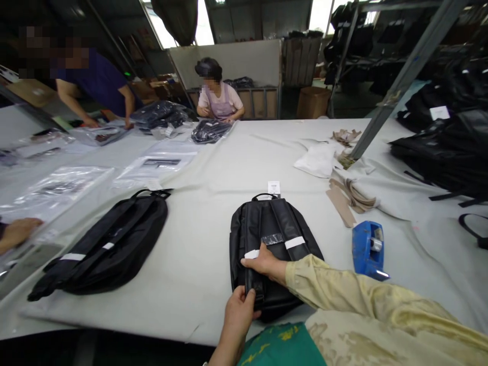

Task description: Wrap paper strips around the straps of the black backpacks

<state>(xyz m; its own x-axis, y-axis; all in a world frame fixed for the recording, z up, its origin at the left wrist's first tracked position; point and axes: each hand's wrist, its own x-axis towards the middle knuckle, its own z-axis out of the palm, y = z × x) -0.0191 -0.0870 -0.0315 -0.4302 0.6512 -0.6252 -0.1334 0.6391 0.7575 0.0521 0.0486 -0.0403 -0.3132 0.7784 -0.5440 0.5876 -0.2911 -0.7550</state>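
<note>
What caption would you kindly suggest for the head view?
Left hand and right hand on a black backpack, blue tape dispenser nearby on the table.

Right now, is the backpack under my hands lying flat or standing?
Lying flat. The backpack shows its shoulder straps facing up, with its top handle pointing away.

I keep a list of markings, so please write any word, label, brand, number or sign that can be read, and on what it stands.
No text can be read.
White tag at top of the held backpack: print too small.
White label on the bags, right: too blurred.
Clear packets: dark marks, too blurred.
</note>
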